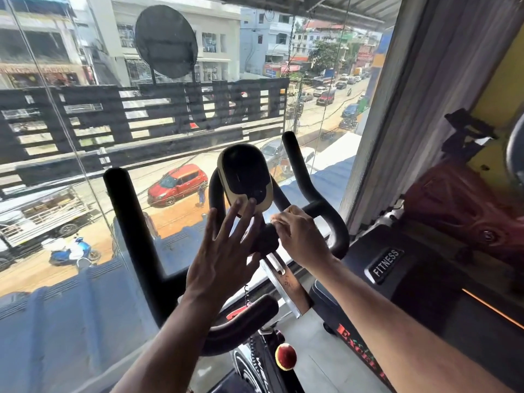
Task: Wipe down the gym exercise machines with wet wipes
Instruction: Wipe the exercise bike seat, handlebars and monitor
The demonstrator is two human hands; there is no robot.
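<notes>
the exercise bike (256, 251) stands just before a large window (85, 137), its black handlebars (124, 222) curving up on both sides. the left hand (224, 251) is spread, grip open, fingertips (249, 204) touching the lower edge of the console (245, 177). the right hand (300, 236) curls at the handlebar centre, pinching a small white wipe (274, 221). a treadmill (397, 268) sits to the right.

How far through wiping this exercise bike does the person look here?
Done: nothing shows as finished; no surface looks visibly wet. In hand: the left hand, fingers straight, touches the console, while the right hand pinches something small and pale, perhaps a wipe, at the handlebar clamp. Left: apparently the seat and frame.
</notes>
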